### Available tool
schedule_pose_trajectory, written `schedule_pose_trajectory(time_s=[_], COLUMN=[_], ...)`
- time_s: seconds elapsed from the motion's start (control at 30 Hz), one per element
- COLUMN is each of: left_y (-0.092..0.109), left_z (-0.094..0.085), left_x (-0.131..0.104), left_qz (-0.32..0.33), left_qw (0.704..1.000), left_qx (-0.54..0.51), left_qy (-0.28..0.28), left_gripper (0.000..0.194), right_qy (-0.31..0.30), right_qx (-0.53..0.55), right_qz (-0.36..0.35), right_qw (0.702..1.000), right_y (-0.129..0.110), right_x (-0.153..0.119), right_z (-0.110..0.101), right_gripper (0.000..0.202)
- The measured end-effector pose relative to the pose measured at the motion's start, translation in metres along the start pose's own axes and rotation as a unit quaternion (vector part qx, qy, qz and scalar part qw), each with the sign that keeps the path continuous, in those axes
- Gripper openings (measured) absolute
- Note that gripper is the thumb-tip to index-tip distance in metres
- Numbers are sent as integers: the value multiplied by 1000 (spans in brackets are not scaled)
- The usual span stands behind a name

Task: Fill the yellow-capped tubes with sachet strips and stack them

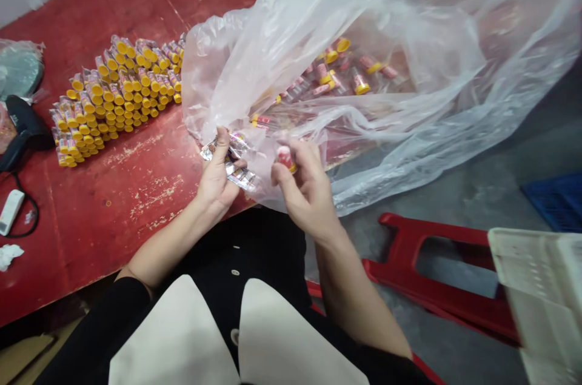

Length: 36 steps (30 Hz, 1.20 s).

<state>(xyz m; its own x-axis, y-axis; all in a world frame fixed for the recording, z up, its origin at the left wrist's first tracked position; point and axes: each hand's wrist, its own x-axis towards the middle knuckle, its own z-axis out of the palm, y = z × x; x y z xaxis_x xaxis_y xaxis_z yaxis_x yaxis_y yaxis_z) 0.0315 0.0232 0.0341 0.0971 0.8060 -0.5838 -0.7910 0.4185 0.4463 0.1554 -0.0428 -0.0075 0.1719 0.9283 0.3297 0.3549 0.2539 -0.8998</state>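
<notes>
My left hand (219, 176) is closed around several shiny silver packets (240, 176), its thumb pressed over them. Beside it, my right hand (305, 185) grips a small tube (285, 157) with a red and white print and a yellow end. Both hands are at the near edge of a large clear plastic bag (282, 39). Inside the bag lie loose tubes with yellow caps (361, 83). Left of the bag, a stack of similar tubes (122, 91) rests on the red table (154, 173), yellow ends facing me.
At the far left are a black device (27, 130) with a cable, a white box-shaped item (11, 212) and crumpled tissue (9, 256). A red stool (436, 227) and a pale crate (531, 276) stand at the lower right, with a blue pallet (557, 197) behind.
</notes>
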Motion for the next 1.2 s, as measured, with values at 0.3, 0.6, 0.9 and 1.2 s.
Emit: schedule_pose_trajectory(time_s=[0.3, 0.6, 0.9, 1.2], left_y=[-4, -8, 1, -19], left_z=[-3, -1, 5, -20], left_x=[-4, -17, -20, -19], left_qz=[-38, -28, -34, 42], left_qw=[998, 997, 998, 994], left_qx=[5, 42, 44, 84], left_qy=[-57, -60, 6, -58], left_gripper=[36, 43, 29, 34], right_qy=[59, 107, 153, 58], right_qx=[-137, -142, 103, 103], right_qz=[-148, -176, 18, 90], right_qw=[978, 968, 983, 989], right_y=[-20, -22, -20, -10], right_x=[-12, -18, -30, 0], right_z=[-7, -12, -12, 12], right_gripper=[27, 39, 22, 18])
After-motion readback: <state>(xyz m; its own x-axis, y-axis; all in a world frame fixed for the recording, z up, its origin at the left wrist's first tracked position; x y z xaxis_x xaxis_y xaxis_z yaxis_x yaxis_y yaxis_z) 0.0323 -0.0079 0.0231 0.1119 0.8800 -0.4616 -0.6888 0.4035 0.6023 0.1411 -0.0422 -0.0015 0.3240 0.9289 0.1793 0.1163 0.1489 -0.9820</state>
